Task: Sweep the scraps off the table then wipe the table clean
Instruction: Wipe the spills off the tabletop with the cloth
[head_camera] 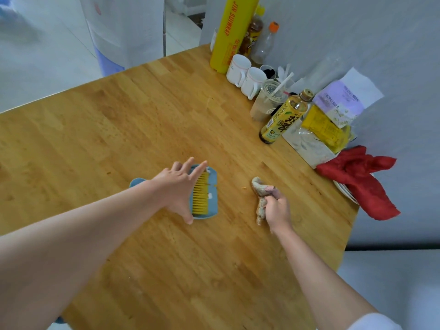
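A small blue dustpan with a yellow-bristled brush [204,195] lies on the wooden table [119,129] near its middle. My left hand [177,189] hovers over the dustpan's left side with fingers spread wide, holding nothing. To the right, my right hand [277,209] is closed around a crumpled greyish cloth [260,188], whose end presses on the table. A small orange scrap [243,186] lies just left of the cloth.
Along the right wall stand a yellow wrap roll [232,32], two white mugs [245,73], bottles [284,117], a plastic cup, tissue packets [342,101] and a box. A red cloth [364,179] drapes over plates at the right edge.
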`<state>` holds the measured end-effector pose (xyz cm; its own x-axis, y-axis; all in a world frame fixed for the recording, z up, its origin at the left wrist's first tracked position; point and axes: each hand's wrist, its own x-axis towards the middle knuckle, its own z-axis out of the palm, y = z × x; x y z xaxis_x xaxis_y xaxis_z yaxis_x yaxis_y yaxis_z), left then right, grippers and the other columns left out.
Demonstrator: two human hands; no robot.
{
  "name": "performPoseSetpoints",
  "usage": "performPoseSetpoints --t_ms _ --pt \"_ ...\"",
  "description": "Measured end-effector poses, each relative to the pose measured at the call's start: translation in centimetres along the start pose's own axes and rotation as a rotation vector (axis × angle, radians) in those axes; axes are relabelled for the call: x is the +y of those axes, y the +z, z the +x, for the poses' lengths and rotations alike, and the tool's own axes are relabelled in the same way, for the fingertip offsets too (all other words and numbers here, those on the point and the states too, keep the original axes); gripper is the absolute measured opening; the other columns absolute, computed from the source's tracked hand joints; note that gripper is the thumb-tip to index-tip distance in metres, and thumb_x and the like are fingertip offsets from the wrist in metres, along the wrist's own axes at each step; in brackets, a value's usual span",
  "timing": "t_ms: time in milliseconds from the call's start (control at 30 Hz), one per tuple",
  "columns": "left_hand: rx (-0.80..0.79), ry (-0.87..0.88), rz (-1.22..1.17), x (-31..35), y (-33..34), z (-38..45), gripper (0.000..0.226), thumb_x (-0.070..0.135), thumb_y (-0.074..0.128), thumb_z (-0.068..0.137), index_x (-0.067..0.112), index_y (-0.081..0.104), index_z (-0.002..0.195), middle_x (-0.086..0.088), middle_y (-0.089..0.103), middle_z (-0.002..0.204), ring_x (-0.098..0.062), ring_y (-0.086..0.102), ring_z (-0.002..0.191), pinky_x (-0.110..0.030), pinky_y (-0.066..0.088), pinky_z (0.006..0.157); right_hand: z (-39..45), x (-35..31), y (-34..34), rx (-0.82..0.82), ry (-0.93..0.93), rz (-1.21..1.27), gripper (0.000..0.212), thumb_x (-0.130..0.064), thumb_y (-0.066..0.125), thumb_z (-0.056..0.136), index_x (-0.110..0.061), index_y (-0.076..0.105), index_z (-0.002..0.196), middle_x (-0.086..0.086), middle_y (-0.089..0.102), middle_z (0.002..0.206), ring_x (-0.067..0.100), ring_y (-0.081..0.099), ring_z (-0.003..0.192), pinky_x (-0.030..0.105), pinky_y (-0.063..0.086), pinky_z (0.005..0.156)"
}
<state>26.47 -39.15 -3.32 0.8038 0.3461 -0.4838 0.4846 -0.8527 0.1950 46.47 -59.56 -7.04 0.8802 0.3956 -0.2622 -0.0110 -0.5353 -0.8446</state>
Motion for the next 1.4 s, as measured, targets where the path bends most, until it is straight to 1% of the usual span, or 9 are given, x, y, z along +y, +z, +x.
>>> performPoseSetpoints --t_ms 300,500,667,800,933,1033,1133,1233,1400 --pt "-0.001 0.011 0.089 2.7 0.5 1.3 0.159 0.070 0.084 0.051 0.028 -0.032 0.151 -0.010 -0.020 0.164 -0.037 0.014 0.148 -0.044 0.033 0.113 -1.3 -2.6 3.3 -0.251 -0.002 0.085 0.047 0.002 0.041 0.092 -0.026 0.076 0.078 -0.004 0.064 0.069 0.009 0.054 0.062 0.021 0.043 0.053" --pt "-0.019 -0.013 0.076 3.0 0.3 1.3 0.161 0.070 0.085 0.051 0.029 -0.035 0.149 -0.010 -0.022 0.164 -0.037 0.013 0.149 -0.045 0.032 0.115 -0.9 -3.1 1.9 -0.095 0.035 0.178 0.034 -0.003 0.042 0.093 -0.023 0.065 0.078 -0.009 0.049 0.054 0.007 0.043 0.046 0.026 0.034 0.048" --pt "-0.038 -0.022 0.095 3.2 0.0 1.4 0.161 0.072 0.084 0.051 0.027 -0.036 0.149 -0.012 -0.024 0.163 -0.038 0.012 0.150 -0.045 0.032 0.116 -2.6 -3.0 4.8 -0.229 0.040 0.130 0.035 0.002 0.042 0.091 -0.021 0.068 0.088 -0.006 0.055 0.059 0.012 0.047 0.052 0.026 0.040 0.050" --pt "-0.045 -0.022 0.090 3.2 -0.1 1.4 0.160 0.071 0.084 0.052 0.027 -0.035 0.149 -0.011 -0.023 0.164 -0.037 0.012 0.150 -0.045 0.032 0.116 -2.2 -3.3 4.1 -0.034 0.120 0.312 0.029 -0.002 0.046 0.087 -0.022 0.057 0.068 -0.006 0.049 0.053 0.010 0.043 0.046 0.020 0.033 0.043" --pt "-0.053 -0.022 0.082 3.2 -0.1 1.5 0.161 0.072 0.084 0.051 0.027 -0.035 0.150 -0.011 -0.023 0.164 -0.037 0.012 0.149 -0.046 0.030 0.117 -1.6 -2.4 2.4 0.041 0.046 0.168 0.027 -0.009 0.042 0.093 -0.028 0.054 0.079 -0.014 0.041 0.047 0.007 0.033 0.040 0.023 0.027 0.042" --pt "-0.058 -0.027 0.096 3.3 0.0 1.4 0.162 0.073 0.084 0.050 0.026 -0.035 0.150 -0.013 -0.024 0.163 -0.038 0.012 0.150 -0.046 0.030 0.117 -2.4 -2.0 3.8 -0.031 0.104 0.136 0.029 -0.006 0.042 0.094 -0.024 0.063 0.083 -0.008 0.046 0.054 0.011 0.040 0.047 0.026 0.031 0.045" --pt "-0.049 -0.034 0.109 3.3 0.1 1.5 0.162 0.075 0.082 0.049 0.026 -0.035 0.149 -0.013 -0.024 0.163 -0.038 0.011 0.150 -0.046 0.030 0.117 -3.3 -2.9 5.7 -0.091 0.246 0.386 0.025 -0.003 0.047 0.090 -0.016 0.063 0.076 0.002 0.060 0.060 0.018 0.056 0.056 0.025 0.045 0.051" --pt "-0.032 -0.033 0.102 3.1 0.4 1.6 0.162 0.077 0.081 0.048 0.028 -0.034 0.150 -0.012 -0.017 0.165 -0.037 0.014 0.149 -0.045 0.031 0.115 -3.0 -3.9 5.1 -0.035 0.273 0.550 0.025 -0.003 0.051 0.088 -0.014 0.063 0.070 0.004 0.061 0.060 0.018 0.059 0.052 0.023 0.047 0.048" --pt "0.008 -0.121 0.077 2.6 0.8 1.3 0.160 0.081 0.077 0.046 0.028 -0.033 0.150 -0.015 0.017 0.154 -0.035 0.030 0.136 -0.044 0.040 0.106 -2.7 -4.4 2.8 -0.061 0.255 0.493 0.034 -0.004 0.049 0.088 -0.019 0.044 0.058 0.004 0.037 0.050 0.019 0.031 0.039 0.020 0.027 0.041"
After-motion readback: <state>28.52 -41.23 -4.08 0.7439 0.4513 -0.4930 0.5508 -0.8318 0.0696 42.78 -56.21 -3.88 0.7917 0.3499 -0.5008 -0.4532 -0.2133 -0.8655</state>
